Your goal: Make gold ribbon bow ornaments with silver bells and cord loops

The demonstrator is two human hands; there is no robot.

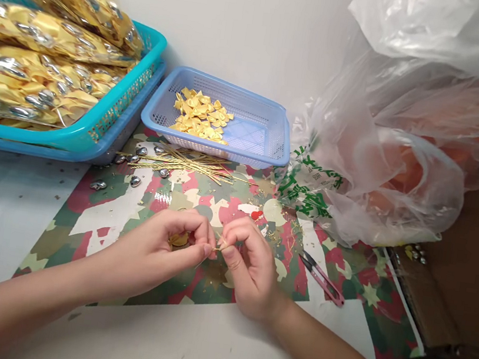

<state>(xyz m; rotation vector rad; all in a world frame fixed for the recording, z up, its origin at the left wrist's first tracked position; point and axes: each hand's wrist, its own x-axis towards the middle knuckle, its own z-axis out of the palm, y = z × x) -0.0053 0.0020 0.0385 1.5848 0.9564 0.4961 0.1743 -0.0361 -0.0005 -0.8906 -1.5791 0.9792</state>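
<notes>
Both my hands meet over the camouflage-patterned mat. My left hand (183, 246) is closed, thumb and forefinger pinching a thin gold cord (215, 249). My right hand (250, 261) pinches the same cord from the other side, fingertips close to the left ones. A gold ribbon piece (178, 240) shows behind the left fingers; whether the cord joins it is hidden. Beyond the hands lies a bundle of gold cords (192, 163), with several silver heart-shaped beads (134, 181) beside it. Pink-handled thread snips (322, 279) lie to the right of my right hand.
A blue basket (279, 134) at the back holds gold ribbon bows (201, 116). At left, a turquoise basket (150, 57) carries bagged gold ribbons with silver beads (37, 65). Crumpled plastic bags (386, 152) fill the right back. A red heart-shaped piece (256, 214) lies on the mat (122, 255).
</notes>
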